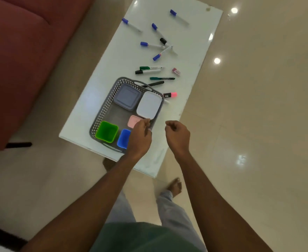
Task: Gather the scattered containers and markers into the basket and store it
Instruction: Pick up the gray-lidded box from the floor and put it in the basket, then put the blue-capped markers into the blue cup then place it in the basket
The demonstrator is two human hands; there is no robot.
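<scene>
Basket: the grey perforated plastic basket [102, 113] sits at the near end of the white desk [186, 42].
Done: five containers are already inside it: a grey-blue square lidded container [126, 96], a white rounded lidded container [148, 104], a small pink container [133, 121], a green square cup [106, 131] and a blue square cup [124, 139].
Left to do: the markers all seem to remain out. The blue-capped white markers [150, 44] lie scattered toward the far end, and a green-capped marker [150, 67] lies nearer. A black marker [154, 83] rests against the basket's far handle, and a pink highlighter [170, 95] lies just beside its right rim. The basket is not yet stored.
Hands: the left hand [140, 135] hovers over the basket's near right part with fingers curled; it is unclear whether they pinch something thin. The right hand [177, 133] hangs just beside the basket with fingers loosely curled, and nothing shows in it.
Hidden: the left hand covers parts of the pink container and the blue cup. A small pink-and-white object [176, 71], perhaps an eraser, is too blurred to name. No storage place is in view.
</scene>
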